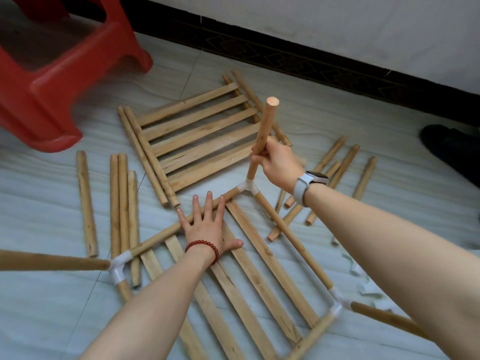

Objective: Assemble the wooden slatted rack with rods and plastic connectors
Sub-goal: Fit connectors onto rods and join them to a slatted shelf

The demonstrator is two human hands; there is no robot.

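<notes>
Pale grey floor tiles (324, 120) with a wavy grain run under everything, bounded at the far side by a dark patterned skirting strip (285, 55) and a white wall (337, 27). My right hand (279, 162) is wrapped round an upright wooden rod (262, 133), round in section with a cut pale end on top, and the rod's foot sits in a white plastic corner connector (248, 187) just below my grip. My left hand (207, 227) lies flat with fingers spread, pressing on the slatted frame (259, 279) and the rod along its far edge, down and to the left of the grip. That frame has flat rough slats between round side rods, with a second white connector (118, 267) at its left corner and a third (337, 304) at the near right corner, each carrying a rod that points outward. Beyond the grip a second slatted panel (197, 136) lies flat and loose. Spare rods (335, 175) are scattered to the right of my grip, partly behind my wrist, and more loose rods (122, 203) lie to the left of the pressing hand. A glossy red plastic stool (52, 81) stands far off to the upper left. A grey watch (309, 183) sits on my right wrist, a red bead bracelet (202, 248) on my left. White plastic scraps (363, 281) lie near my right forearm.
</notes>
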